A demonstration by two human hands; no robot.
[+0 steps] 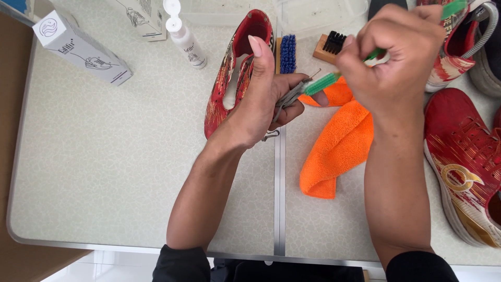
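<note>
Green-bristled toothbrush point(322, 82) head sits against the grey insole point(287, 99) you hold over the table seam, just in front of the upright red shoe point(237, 73). Your right hand point(389, 52) is fisted around the green handle, knuckles up, handle end poking past the far side of the fist. Your left hand point(266, 102) pinches the insole, fingers curled beneath, thumb raised along the shoe's side. How much insole is hidden in the palm, cannot tell.

Judgement: keep strokes short, running off the insole's free edge; brace the piece with the left fingers so it doesn't flex. Keep the work over the orange microfibre cloth point(336, 141), which lies just beneath your right wrist. Blue brush point(288, 53) and small black-bristled wooden brush point(330, 46) lie just beyond; white squeeze bottle point(183, 35) farther left.
</note>
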